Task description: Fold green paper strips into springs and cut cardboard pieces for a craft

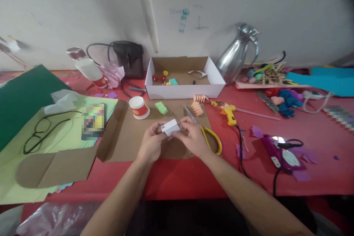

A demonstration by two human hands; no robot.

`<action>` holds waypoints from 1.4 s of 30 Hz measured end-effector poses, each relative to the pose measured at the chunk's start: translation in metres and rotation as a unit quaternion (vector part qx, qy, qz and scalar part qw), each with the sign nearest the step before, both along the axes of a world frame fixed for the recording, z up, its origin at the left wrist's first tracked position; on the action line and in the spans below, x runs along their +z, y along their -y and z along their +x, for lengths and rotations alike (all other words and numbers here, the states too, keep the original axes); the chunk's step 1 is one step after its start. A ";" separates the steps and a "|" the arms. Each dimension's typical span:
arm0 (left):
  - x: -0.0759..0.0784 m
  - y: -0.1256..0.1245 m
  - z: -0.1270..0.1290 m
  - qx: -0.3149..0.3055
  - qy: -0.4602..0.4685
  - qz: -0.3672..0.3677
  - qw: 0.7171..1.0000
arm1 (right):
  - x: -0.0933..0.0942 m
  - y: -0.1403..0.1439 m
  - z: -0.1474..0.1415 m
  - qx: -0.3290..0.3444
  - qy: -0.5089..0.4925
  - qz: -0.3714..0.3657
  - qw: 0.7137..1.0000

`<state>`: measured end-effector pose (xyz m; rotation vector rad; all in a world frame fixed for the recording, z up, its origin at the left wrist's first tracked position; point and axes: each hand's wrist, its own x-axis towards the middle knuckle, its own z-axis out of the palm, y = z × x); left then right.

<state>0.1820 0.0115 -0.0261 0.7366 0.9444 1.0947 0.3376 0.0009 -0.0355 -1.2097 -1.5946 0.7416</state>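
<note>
Both hands hold a small folded piece of white card (172, 128) over the brown cardboard sheet (124, 140). My left hand (152, 138) grips its left end, and my right hand (192, 134) pinches its right side. Scissors with yellow handles (211, 140) lie just beyond and beside my right hand, partly hidden by it. Past the hands are a red and white paper cup (139, 107), a green folded paper strip (161, 108) and peach folded paper strips (197, 108).
A white box (185, 91) with small items stands behind. On the right are a yellow glue gun (228, 113), a purple power socket (282, 155) with black cables and a metal jug (236, 53). Eyeglasses (41, 132) rest on paper sheets at left, near a black bag (128, 59).
</note>
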 end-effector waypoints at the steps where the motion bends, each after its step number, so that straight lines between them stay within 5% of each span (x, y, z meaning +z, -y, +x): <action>1: -0.001 -0.001 -0.001 -0.004 0.006 -0.005 1.000 | 0.001 0.000 0.000 -0.005 0.001 0.001 1.000; 5: -0.004 -0.002 -0.001 -0.017 0.018 -0.022 0.999 | 0.006 0.001 0.001 -0.018 0.007 0.011 1.000; 10: -0.001 0.001 0.002 0.036 -0.027 0.043 0.998 | 0.011 0.006 0.000 0.001 -0.011 0.021 1.000; 16: 0.009 -0.002 -0.004 -0.077 0.024 -0.004 0.997 | 0.008 0.010 0.001 -0.042 0.009 0.016 0.999; 21: 0.006 -0.005 -0.006 -0.062 0.022 -0.032 0.997 | 0.005 0.011 0.003 -0.048 -0.018 0.023 0.998; 26: 0.007 -0.005 -0.009 -0.078 0.038 -0.043 0.995 | 0.009 0.010 0.006 0.009 0.075 0.096 0.993; 32: 0.008 -0.002 -0.010 -0.113 0.051 0.014 0.992 | 0.007 0.005 0.011 -0.004 0.106 0.086 0.991; 36: 0.007 0.001 -0.008 -0.109 0.018 0.064 0.992 | 0.008 0.006 0.010 -0.004 0.098 0.089 0.991; 42: 0.007 0.002 -0.005 -0.087 0.046 0.044 0.994 | 0.008 0.010 0.006 -0.055 0.013 0.056 0.997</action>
